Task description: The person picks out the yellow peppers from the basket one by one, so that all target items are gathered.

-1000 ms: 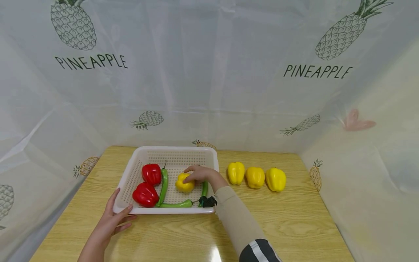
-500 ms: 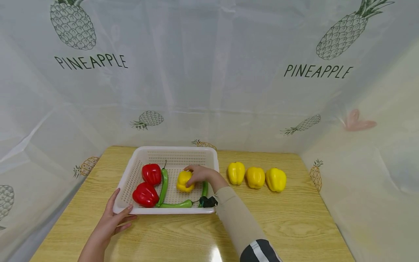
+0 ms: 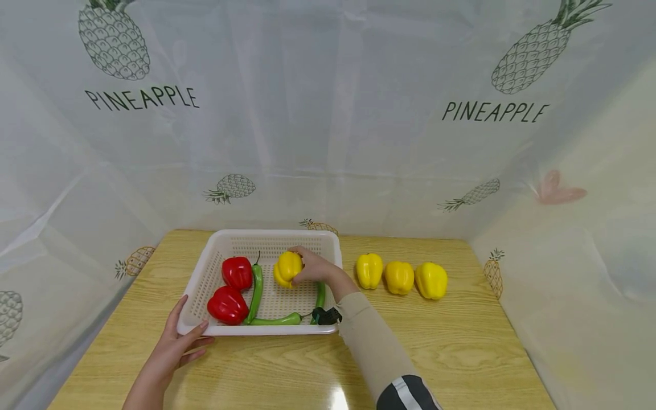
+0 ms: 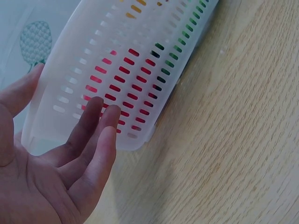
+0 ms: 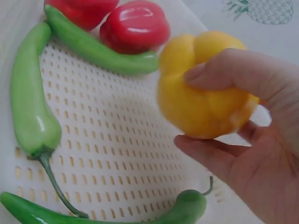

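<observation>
My right hand [image 3: 319, 269] grips a yellow bell pepper [image 3: 287, 269] above the floor of a white perforated basket [image 3: 271, 329]. In the right wrist view the thumb lies over this pepper [image 5: 201, 105], with fingertips beneath it. My left hand [image 3: 171, 345] is at the basket's near left corner. The left wrist view shows its fairly straight fingers [image 4: 96, 128] spread beside the outer wall, with the thumb near the rim. Inside the basket lie two red bell peppers [image 3: 228, 304] and long green peppers [image 3: 257, 291], one partly hidden by my right arm.
Three yellow bell peppers [image 3: 399, 277] stand in a row on the wooden table [image 3: 451, 353], right of the basket. A pale pineapple-printed sheet [image 3: 318, 131] hangs behind and at both sides. Part of a black object [image 3: 326, 316] shows by my right wrist, over the basket's corner.
My right hand has taken hold of the yellow bell pepper and raised it off the basket floor, a little toward the back. The left hand and basket have stayed put.
</observation>
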A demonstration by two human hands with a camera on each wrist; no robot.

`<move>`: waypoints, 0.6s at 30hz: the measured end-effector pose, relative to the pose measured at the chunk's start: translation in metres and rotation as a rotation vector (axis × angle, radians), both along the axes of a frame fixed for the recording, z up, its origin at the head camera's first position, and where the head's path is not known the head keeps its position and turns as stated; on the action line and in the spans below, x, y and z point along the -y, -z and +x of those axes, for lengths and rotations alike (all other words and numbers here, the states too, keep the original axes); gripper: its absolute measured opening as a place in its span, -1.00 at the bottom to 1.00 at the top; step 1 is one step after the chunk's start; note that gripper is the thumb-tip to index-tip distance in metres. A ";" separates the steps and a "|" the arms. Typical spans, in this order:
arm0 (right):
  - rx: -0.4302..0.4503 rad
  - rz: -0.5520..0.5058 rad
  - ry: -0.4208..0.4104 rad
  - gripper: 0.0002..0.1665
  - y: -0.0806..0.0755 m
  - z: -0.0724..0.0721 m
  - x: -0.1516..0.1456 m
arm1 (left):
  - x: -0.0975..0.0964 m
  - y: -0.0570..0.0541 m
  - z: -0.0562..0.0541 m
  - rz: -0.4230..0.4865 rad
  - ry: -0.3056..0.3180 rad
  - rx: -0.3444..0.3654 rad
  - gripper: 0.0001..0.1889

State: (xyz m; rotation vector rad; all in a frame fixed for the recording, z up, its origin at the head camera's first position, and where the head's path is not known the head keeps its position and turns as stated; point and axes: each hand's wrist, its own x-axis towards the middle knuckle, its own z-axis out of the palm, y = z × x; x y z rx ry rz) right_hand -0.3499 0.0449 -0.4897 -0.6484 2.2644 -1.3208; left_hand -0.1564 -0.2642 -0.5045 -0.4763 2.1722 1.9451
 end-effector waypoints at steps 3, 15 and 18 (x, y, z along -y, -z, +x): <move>-0.021 -0.015 0.014 0.08 -0.002 0.001 0.000 | 0.001 0.000 0.000 -0.002 0.000 0.000 -0.02; -0.061 -0.076 0.129 -0.06 -0.004 0.004 -0.001 | -0.001 -0.001 0.001 -0.014 0.005 -0.008 -0.02; -0.089 -0.089 0.153 0.01 -0.005 0.004 -0.001 | 0.000 -0.001 0.002 -0.010 0.002 -0.003 -0.02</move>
